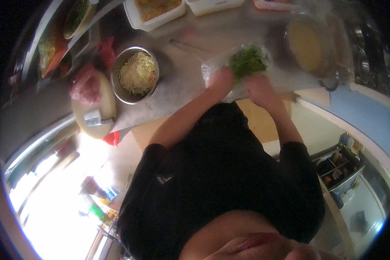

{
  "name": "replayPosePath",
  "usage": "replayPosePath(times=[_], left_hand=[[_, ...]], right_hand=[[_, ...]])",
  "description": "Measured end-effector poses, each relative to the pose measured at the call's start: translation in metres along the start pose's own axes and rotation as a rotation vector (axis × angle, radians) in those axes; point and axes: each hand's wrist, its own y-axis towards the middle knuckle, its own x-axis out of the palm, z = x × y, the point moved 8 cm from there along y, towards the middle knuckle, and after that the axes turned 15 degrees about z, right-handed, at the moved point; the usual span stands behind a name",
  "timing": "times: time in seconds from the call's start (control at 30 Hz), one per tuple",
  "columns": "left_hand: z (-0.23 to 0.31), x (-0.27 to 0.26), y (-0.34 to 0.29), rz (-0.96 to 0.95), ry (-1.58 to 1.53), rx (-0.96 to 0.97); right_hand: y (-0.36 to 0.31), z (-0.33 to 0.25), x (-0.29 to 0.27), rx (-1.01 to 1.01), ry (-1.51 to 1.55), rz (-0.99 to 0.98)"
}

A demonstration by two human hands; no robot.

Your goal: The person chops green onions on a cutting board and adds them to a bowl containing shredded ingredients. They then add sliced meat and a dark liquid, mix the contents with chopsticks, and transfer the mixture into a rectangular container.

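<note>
On the counter [177,73], both hands [221,82] handle greens [249,60] and clear plastic [207,70].

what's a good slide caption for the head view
Left hand and right hand at greens and clear plastic, metal bowl of pale shreds to the left.

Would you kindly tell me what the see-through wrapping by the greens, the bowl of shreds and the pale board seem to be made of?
Wrapping: most likely thin, glossy plastic, as it is clear, crinkled and catches highlights.
Bowl: apparently metal, perhaps stainless steel, judging by its grey, shiny rim.
Board: smooth-looking and pale; wood or plastic, the blur leaves it open.
</note>
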Motion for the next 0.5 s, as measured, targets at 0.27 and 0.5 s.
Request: replayPosePath(times=[0.27,0.5], left_hand=[[-0.007,-0.012,0.038,-0.054,0.032,-0.124],[-0.004,-0.062,0.038,0.141,-0.435,-0.043]], right_hand=[[-0.016,0.023,0.012,0.075,0.129,0.009],[0.004,0.032,-0.013,0.295,0.617,0.286]])
